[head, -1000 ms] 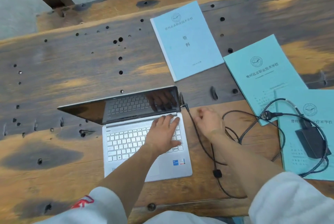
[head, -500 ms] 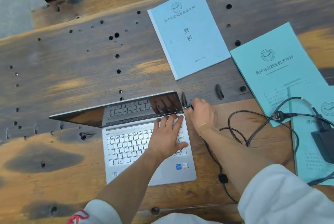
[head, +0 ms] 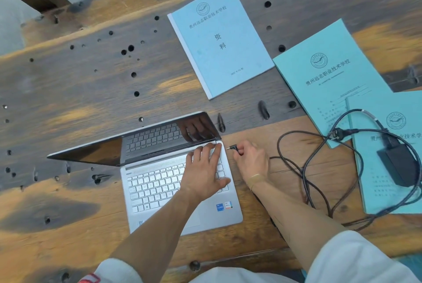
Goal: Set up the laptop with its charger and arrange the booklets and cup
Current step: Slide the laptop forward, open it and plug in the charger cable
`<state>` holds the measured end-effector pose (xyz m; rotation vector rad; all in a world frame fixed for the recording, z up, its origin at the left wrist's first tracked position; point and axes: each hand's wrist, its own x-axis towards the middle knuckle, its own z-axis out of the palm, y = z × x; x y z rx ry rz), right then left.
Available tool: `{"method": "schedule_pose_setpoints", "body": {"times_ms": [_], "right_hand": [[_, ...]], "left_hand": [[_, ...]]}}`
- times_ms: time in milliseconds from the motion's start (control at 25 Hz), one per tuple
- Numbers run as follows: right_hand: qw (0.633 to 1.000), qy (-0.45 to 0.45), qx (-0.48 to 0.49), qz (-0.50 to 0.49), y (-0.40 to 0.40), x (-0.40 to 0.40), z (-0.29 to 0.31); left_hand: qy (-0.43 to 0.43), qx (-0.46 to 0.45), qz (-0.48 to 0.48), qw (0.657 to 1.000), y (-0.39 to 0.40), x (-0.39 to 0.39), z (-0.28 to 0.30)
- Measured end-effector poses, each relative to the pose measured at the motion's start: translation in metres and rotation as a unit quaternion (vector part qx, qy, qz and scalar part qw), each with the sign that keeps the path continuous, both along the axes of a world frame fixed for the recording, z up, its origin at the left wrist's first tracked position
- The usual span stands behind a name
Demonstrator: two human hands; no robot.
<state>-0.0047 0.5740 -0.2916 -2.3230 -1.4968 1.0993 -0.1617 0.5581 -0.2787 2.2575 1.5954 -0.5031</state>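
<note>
The charger plug (head: pixel 233 147) is pinched in the curled fingers of the right hand (head: pixel 251 162), its long axis lying level with the tabletop and its metal tip pointed left at the right edge of the laptop (head: pixel 180 182), just beside it but not touching. The left hand (head: pixel 204 174) is laid flat on the right part of the keyboard, fingers straight and spread, nothing gripped. The laptop is set open on the wooden table (head: pixel 80 100), its lid tilted low so that the dark screen mirrors the keys and fingers. From the right hand the black cable (head: pixel 303 168) is trailed rightward in loose loops to the power brick (head: pixel 398 164), which is rested on the nearest of three blue booklets (head: pixel 388 191). A second booklet (head: pixel 331 82) is partly covered by that one, and a third (head: pixel 220 41) is laid apart, beyond the laptop. White sleeves (head: pixel 356 262) are seen at the bottom edge.
</note>
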Motion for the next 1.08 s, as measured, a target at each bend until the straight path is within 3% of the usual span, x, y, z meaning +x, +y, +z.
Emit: {"method": "schedule_pose_setpoints", "body": {"times_ms": [440,1080], "right_hand": [[0.999,0.033,0.026,-0.035,0.0016,-0.0033,-0.0036],[0.999,0.036,0.021,0.004,0.0034,-0.002,-0.0057]], "left_hand": [[0.009,-0.007,-0.005,1.0,-0.0019,-0.0017,-0.0025],[0.011,-0.01,-0.006,1.0,-0.0015,-0.0011,-0.0032]]}}
